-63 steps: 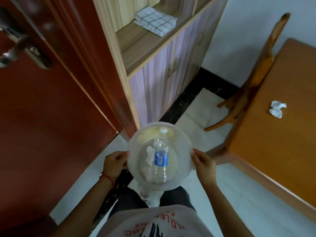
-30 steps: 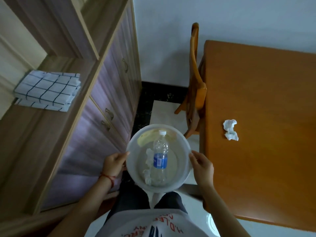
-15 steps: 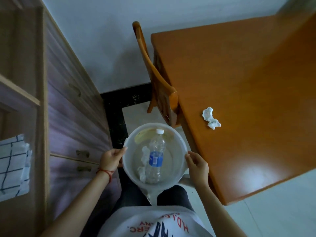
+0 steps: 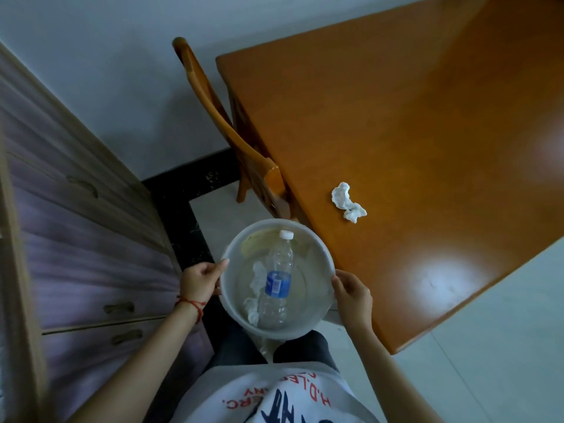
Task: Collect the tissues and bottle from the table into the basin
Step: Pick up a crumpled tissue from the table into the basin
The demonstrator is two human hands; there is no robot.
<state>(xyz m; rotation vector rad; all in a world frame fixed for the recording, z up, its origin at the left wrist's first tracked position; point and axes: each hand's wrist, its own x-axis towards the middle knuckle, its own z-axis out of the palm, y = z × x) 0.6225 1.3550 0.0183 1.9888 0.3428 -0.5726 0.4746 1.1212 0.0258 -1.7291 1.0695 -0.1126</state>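
I hold a translucent white basin [image 4: 317, 319] in front of my waist, beside the table's left edge. My left hand [image 4: 200, 280] grips its left rim and my right hand [image 4: 352, 296] grips its right rim. Inside the basin lies a clear plastic bottle [image 4: 276, 282] with a blue label and a white cap, and next to it a crumpled white tissue [image 4: 255, 279]. Another crumpled white tissue [image 4: 348, 206] lies on the orange wooden table [image 4: 412, 132], up and to the right of the basin.
A wooden chair [image 4: 232, 138] stands pushed in at the table's left side, just beyond the basin. A cabinet with purple drawer fronts [image 4: 76, 239] fills the left. White wall behind, pale tiled floor [image 4: 503, 346] at the lower right.
My view has swung right from the red door and cabinet to the table. The table and its tissue now sit closer. Both hands have kept hold of the basin throughout.
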